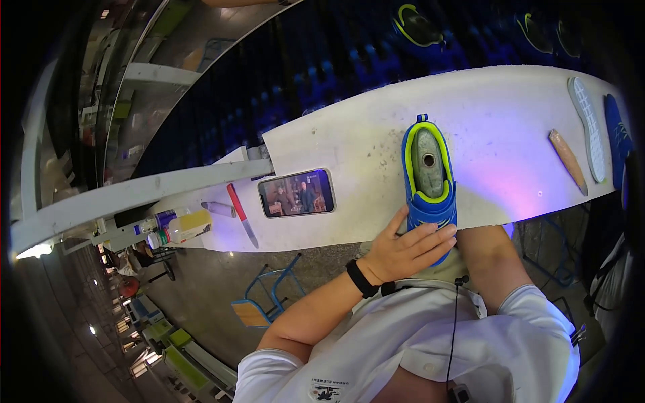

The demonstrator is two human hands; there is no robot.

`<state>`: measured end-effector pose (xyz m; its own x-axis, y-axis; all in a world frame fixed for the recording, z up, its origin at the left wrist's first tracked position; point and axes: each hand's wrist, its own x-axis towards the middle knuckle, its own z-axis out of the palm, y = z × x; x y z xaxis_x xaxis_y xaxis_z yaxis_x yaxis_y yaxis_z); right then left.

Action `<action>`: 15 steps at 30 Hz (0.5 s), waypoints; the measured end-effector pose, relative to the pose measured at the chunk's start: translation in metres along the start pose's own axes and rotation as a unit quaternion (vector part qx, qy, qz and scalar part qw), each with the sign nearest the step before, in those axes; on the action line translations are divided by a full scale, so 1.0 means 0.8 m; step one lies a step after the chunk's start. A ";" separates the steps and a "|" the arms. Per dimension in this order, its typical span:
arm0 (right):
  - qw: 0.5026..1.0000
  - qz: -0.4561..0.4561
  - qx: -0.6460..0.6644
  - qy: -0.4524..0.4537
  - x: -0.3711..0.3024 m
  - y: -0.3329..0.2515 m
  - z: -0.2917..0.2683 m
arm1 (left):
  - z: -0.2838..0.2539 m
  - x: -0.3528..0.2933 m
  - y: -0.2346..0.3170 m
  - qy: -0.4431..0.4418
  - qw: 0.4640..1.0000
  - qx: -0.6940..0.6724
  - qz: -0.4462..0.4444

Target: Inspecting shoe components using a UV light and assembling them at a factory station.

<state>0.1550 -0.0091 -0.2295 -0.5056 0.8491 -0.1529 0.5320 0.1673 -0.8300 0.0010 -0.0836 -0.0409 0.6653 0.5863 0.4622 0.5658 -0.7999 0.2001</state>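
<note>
A blue shoe [408,171] with a lime-green lining stands heel away from me at the table's near edge, its toe jutting past the edge. Inside its opening sits a grey shoe last [428,174] with a round hole. My left hand [410,252] lies across the toe, fingers stretched out over the laces area and the thumb along the shoe's left side. The hand is open and touches the shoe. My right forearm [494,258] runs under the table edge to the right of the shoe. The right hand itself is hidden there.
On the white table [363,134], left of the shoe, lie a phone [296,193] playing a video and a red-handled knife [242,213]. A tan tapered stick [568,162], a white sole [586,127] and another blue shoe [617,131] lie right. A dark belt with shoe parts [418,27] runs beyond.
</note>
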 end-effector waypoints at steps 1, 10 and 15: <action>1.000 0.002 -0.004 0.006 -0.005 0.002 -0.002 | 0.000 0.001 0.000 -0.006 1.000 0.005 0.002; 0.995 0.025 -0.067 0.067 -0.080 0.004 -0.033 | 0.001 0.004 0.003 0.021 0.999 -0.024 -0.007; 0.986 0.050 -0.115 0.111 -0.149 0.006 -0.065 | 0.000 0.010 -0.003 0.016 0.999 -0.047 0.002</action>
<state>0.2529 -0.0835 -0.1878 -0.2950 0.9517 -0.0853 0.7242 0.1644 -0.6697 0.0047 -0.0774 -0.0374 0.6510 0.5795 0.4903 0.5135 -0.8119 0.2777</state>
